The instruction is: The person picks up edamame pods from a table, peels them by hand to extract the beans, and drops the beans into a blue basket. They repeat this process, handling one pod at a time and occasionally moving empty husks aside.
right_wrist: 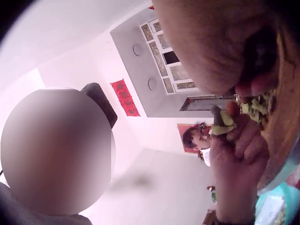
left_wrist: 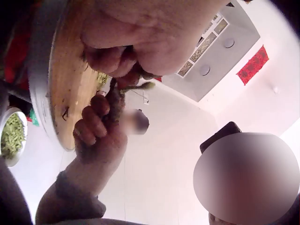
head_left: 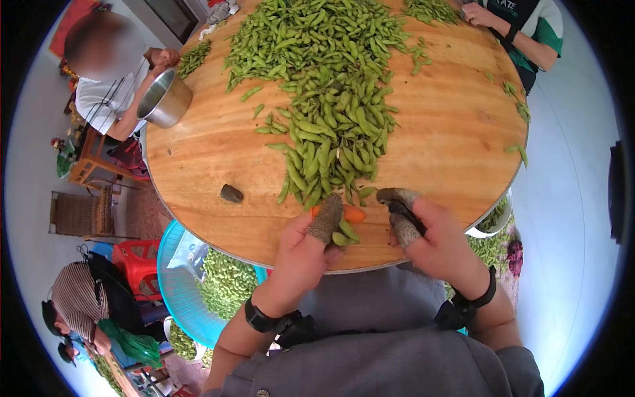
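Note:
Before me on the round wooden table (head_left: 218, 152) lies a large heap of green soybean pods (head_left: 324, 112). My left hand (head_left: 301, 248) holds a few pods (head_left: 346, 231) near the table's front edge. Its thumb wears a rough grey-brown cover (head_left: 326, 218), and an orange finger cover (head_left: 354, 214) shows beyond it. To the right, my right hand (head_left: 440, 238) has its fingers bent, with worn grey covers (head_left: 405, 228) on thumb and forefinger and something dark between them; I cannot tell whether it grips anything. In the right wrist view, pods (right_wrist: 222, 125) stick out of the left hand.
A steel pot (head_left: 165, 99) stands at the table's left edge beside a seated person (head_left: 109, 99). Another person (head_left: 522, 40) works at the far right. A dark stub (head_left: 231, 193) lies left of my hands. Below, a blue basket (head_left: 169, 264) holds shelled beans (head_left: 228, 278).

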Motion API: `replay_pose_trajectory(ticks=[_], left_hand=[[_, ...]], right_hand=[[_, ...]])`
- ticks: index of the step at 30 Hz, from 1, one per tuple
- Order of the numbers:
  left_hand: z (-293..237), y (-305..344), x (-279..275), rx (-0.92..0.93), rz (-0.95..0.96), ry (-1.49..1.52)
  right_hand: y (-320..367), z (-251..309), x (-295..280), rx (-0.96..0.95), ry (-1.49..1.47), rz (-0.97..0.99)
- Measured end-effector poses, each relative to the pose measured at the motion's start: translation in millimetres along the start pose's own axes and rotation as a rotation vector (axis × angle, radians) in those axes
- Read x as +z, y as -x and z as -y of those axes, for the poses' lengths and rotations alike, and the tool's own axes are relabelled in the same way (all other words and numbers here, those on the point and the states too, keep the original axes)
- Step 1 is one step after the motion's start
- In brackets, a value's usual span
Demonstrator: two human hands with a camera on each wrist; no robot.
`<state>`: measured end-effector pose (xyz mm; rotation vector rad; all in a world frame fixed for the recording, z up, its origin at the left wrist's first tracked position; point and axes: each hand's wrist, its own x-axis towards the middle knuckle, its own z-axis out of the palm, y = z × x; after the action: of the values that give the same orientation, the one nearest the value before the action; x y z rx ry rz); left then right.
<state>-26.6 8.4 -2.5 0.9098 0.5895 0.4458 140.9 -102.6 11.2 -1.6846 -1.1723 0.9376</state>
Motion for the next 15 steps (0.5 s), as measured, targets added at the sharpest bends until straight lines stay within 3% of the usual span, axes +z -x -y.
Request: replay_pose_trajectory(ticks=[2,4,6,8,11,15], left_hand=[[-3,0,9,0.007,-0.064,0.02],[2,-3,16,0.008,-0.119,0.039],[19,-8,15,0.177,-0.102,-0.041],[21,-10,14,0.193,-0.104,-0.033],[20,-10,4,0.158,-0.066,-0.033],[25,-15,-1,0.149,0.069,0.068]], right_hand=[[0,-2,3,-0.066,0.046,-0.133],[-2,2,6,-0.064,0.09,-0.109],[-6,3,9,-0.064,0.14,-0.088],[-12,-8,16,-0.209,0.159,-0.142],[-13,-23,20,-0.235,0.104,-0.135],[-13,-9,16,-0.087,-0.134,-0.093]])
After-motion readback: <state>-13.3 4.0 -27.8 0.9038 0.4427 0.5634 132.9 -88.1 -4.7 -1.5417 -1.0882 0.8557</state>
